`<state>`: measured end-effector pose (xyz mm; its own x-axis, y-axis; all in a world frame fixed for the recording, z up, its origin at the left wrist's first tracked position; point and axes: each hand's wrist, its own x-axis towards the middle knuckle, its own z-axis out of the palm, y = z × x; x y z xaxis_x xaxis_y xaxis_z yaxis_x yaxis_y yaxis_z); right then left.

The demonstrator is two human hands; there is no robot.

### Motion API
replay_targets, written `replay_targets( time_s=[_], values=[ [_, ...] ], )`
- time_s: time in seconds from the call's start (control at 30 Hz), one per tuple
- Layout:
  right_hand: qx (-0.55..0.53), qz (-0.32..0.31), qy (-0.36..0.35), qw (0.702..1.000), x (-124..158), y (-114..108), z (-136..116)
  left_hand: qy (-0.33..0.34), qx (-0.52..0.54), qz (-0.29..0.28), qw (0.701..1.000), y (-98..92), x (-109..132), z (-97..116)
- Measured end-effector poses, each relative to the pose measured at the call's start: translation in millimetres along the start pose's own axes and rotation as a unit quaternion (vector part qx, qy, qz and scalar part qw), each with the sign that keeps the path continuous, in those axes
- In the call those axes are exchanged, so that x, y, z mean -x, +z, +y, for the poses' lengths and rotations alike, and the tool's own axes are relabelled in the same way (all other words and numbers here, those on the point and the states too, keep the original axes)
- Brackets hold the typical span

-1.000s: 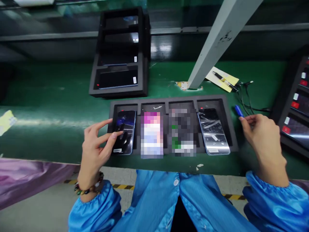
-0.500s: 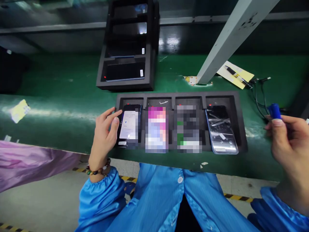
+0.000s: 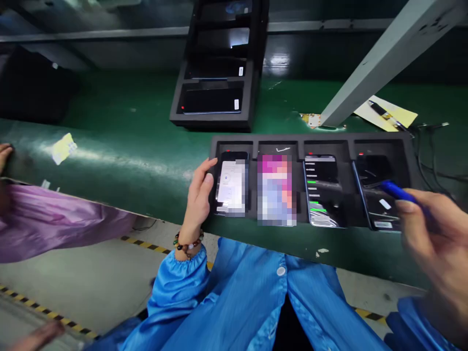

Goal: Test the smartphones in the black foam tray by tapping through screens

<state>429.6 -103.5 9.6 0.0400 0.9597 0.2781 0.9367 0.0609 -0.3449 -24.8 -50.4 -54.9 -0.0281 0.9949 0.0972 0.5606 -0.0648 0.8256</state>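
Observation:
A black foam tray [image 3: 278, 137] lies along the bench's front edge, a phone in each of its slots. Against its left end rests my left hand [image 3: 199, 195], fingers extended and thumb apart, beside the first phone [image 3: 228, 187], whose screen is lit white. The second phone [image 3: 276, 190] shows a colourful, blurred-out screen. Lines of text and green bars appear on the third phone [image 3: 323, 192]. My right hand [image 3: 435, 229] is closed around a blue pen-shaped tool [image 3: 400, 191], its tip over the dark fourth phone [image 3: 380, 195]; contact with the screen cannot be told.
Behind stands another black tray [image 3: 210, 117] with several dark phones. A grey post [image 3: 361, 68] slants up beside a pen [image 3: 383, 113] on yellow paper and black cables [image 3: 431, 146]. At left are a yellow scrap [image 3: 64, 148], a black box [image 3: 32, 87] and a co-worker's purple sleeve [image 3: 69, 214].
My right hand has brought the blue tool leftward over the fourth phone. The view has swung left, so tray and bench sit further right. My left hand stays at the tray's end.

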Motion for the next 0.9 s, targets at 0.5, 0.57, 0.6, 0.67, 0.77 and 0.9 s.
replay_targets(
  time_s=[0.5, 0.57, 0.6, 0.67, 0.77, 0.9],
  values=[
    [-0.044, -0.097, -0.236, 0.966, -4, 14, -56, 0.079, -0.096, -0.139, 0.983, -27.1, 3, 19],
    [-0.049, -0.101, -0.235, 0.965, -3, 16, -58, 0.079, -0.094, -0.145, 0.982, -25.2, 2, 18],
    [-0.049, -0.104, -0.233, 0.966, -2, 17, -59, 0.081, -0.094, -0.149, 0.981, -24.5, 2, 18],
    [-0.051, -0.106, -0.227, 0.967, -1, 18, -60, 0.087, -0.098, -0.156, 0.979, -23.8, 2, 18],
    [-0.060, -0.114, -0.223, 0.966, 0, 18, -61, 0.091, -0.098, -0.153, 0.979, -24.7, 2, 19],
    [-0.069, -0.117, -0.231, 0.963, 0, 19, -62, 0.083, -0.093, -0.111, 0.986, -25.3, 1, 20]
  ],
)
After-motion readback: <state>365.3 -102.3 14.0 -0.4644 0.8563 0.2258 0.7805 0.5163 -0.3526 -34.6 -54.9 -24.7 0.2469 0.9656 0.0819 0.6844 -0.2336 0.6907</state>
